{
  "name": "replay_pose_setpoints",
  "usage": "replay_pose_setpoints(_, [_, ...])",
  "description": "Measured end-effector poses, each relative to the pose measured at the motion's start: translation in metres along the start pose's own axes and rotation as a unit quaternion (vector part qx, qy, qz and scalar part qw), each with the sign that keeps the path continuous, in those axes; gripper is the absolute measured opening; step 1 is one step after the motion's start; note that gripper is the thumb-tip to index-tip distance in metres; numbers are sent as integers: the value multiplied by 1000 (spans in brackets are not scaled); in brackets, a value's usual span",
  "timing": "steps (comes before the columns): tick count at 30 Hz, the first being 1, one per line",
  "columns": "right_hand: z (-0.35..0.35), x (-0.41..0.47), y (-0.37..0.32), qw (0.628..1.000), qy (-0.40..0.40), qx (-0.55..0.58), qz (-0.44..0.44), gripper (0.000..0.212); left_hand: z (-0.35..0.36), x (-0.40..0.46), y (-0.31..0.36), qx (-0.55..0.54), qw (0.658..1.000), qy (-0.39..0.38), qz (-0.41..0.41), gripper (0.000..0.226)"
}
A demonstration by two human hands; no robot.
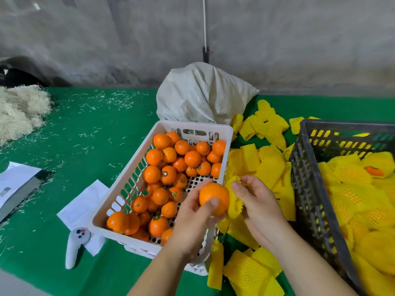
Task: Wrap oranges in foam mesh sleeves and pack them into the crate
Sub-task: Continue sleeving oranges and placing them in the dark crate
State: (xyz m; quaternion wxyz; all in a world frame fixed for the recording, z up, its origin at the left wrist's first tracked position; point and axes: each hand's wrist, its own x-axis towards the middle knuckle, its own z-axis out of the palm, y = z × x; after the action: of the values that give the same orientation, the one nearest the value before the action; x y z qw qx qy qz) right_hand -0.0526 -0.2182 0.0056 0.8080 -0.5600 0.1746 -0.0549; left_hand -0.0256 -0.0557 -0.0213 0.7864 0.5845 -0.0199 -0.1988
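Note:
My left hand grips a bare orange over the right edge of the white basket, which holds several loose oranges. Right beside that orange, my right hand pinches a yellow foam mesh sleeve, whose open end touches the fruit. The dark grey crate at the right holds several oranges wrapped in yellow sleeves. Loose empty sleeves lie piled between basket and crate.
The table has a green cover. A white sack stands behind the basket. Pale straw is heaped at the far left. Papers, a dark flat object and a white controller lie left of the basket.

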Motion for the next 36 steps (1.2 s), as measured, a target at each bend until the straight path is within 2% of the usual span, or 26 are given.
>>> replay_pose_setpoints(1, [3,-8,6,1000,14,16,2,56,3,-2,-6,-64,998,12,-25,62])
replay_pose_setpoints(3, [5,-22,15,1000,24,8,2,54,2,-5,-11,-117,991,20,-56,66])
replay_pose_setpoints(5, [4,-32,20,1000,2,-9,8,45,-2,-6,-10,-100,993,-6,-68,70])
replay_pose_setpoints(7, [0,-35,24,1000,1,-15,4,26,-5,-7,-6,-83,992,-16,-90,80])
replay_pose_setpoints(10, [-7,-28,27,984,133,-99,-58,5,-5,-13,-2,-97,987,0,-128,101])
replay_pose_setpoints(12, [0,-27,26,957,187,-179,-134,12,-4,-16,-4,-79,991,-23,-105,106])
replay_pose_setpoints(15, [13,-27,30,934,166,-255,-187,21,-4,-19,-5,-18,994,-105,-31,106])
replay_pose_setpoints(18, [14,-22,32,917,171,-309,-187,33,-15,-22,-3,-40,982,-163,-85,113])
replay_pose_setpoints(20, [13,-21,33,904,168,-354,-169,32,-17,-24,-4,-25,976,-193,-96,105])
replay_pose_setpoints(23, [8,-22,34,927,145,-315,-144,18,-10,-24,-6,-1,984,-172,-48,77])
replay_pose_setpoints(28, [-2,-38,22,959,121,-222,-131,19,3,-31,-1,-34,995,-95,-4,85])
replay_pose_setpoints(31, [0,-51,16,956,103,-233,-146,18,5,-35,0,-12,998,-59,35,59])
replay_pose_setpoints(36, [3,-66,10,933,71,-307,-175,6,10,-39,2,-7,996,-33,82,62])
